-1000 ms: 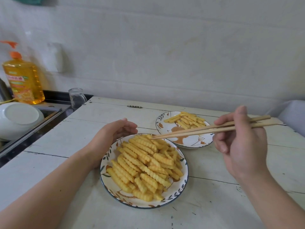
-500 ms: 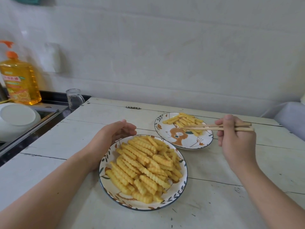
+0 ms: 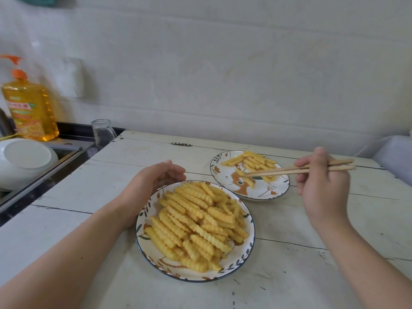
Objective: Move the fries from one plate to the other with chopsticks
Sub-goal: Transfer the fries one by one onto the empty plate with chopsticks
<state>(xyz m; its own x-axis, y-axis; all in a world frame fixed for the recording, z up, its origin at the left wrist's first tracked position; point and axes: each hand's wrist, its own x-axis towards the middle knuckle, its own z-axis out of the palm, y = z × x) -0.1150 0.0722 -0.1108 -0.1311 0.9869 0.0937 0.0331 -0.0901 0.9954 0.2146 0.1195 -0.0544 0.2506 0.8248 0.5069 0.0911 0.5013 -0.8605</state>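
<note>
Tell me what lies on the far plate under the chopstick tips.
On the far plate, a small heap of crinkle fries sits over an orange animal drawing. The chopsticks hide part of the heap; the fries cover part of the drawing.

A heap of crinkle-cut yellow fries (image 3: 196,221) fills the near plate (image 3: 249,248), white with a dark rim and leaf pattern. The far plate (image 3: 274,192), similarly patterned, carries a small cluster of fries (image 3: 252,161). A pair of wooden chopsticks (image 3: 289,170) lies nearly level above the far plate, tips together at a fry.
</note>
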